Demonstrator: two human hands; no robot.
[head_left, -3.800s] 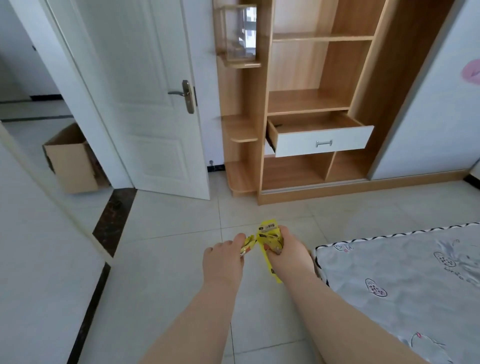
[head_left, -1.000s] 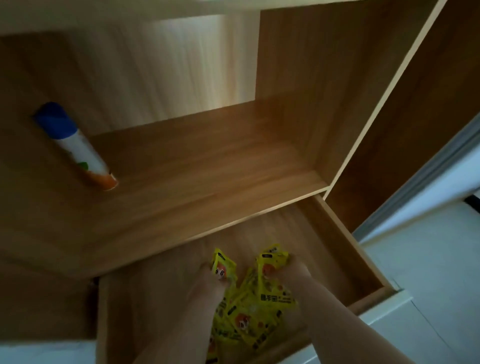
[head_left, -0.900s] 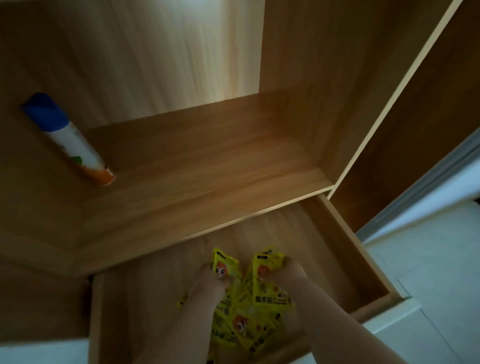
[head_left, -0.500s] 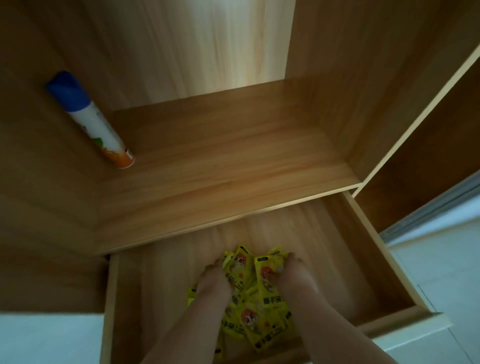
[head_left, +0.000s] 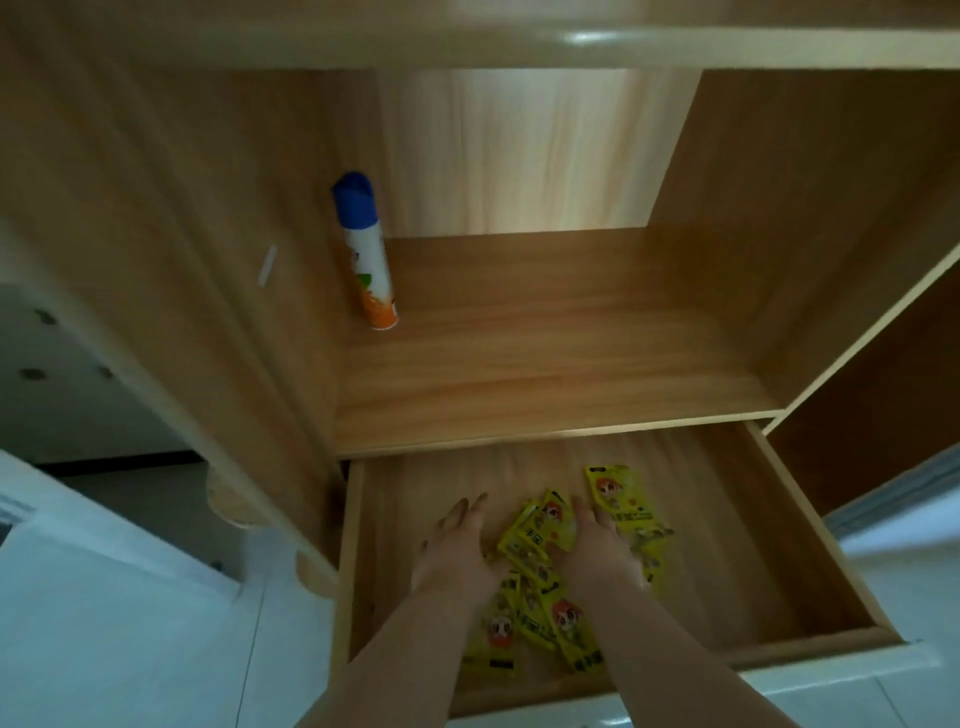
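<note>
Several yellow snack packets (head_left: 540, 545) lie in a loose heap on the bottom of an open wooden drawer (head_left: 810, 525). My left hand (head_left: 457, 551) lies flat with straight fingers at the heap's left edge, holding nothing. My right hand (head_left: 597, 556) rests palm down on top of the packets with its fingers spread. One packet (head_left: 618, 499) sticks out beyond my right hand toward the back of the drawer. My forearms hide part of the heap.
A spray can (head_left: 366, 254) with a blue cap stands at the back left of the shelf (head_left: 571, 364) above the drawer. The drawer's white front (head_left: 779, 691) is nearest me. White floor tiles (head_left: 130, 623) lie to the left.
Both hands gripped the packets half a second ago; now their fingers are straight and the packets lie loose in the drawer. The view has swung so the spray can stands further right.
</note>
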